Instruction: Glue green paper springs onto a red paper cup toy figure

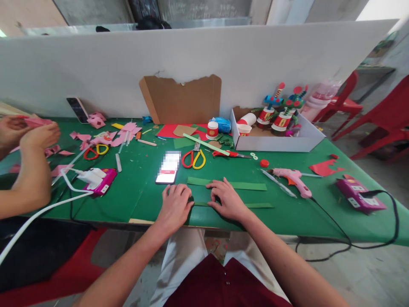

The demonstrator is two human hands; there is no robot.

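left hand, right hand — both touch green strip.

Open tabletop between socket block and phone, scissors obstructing beyond green strips, white box farther right.

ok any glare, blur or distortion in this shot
Head view: left hand and right hand fairly clear, soft shadow beneath; head view: top right corner blown out white; head view: lit rectangular phone lying flat on the green tabletop, partly pixelated; head view: translucent pink object at back right looks hazy.
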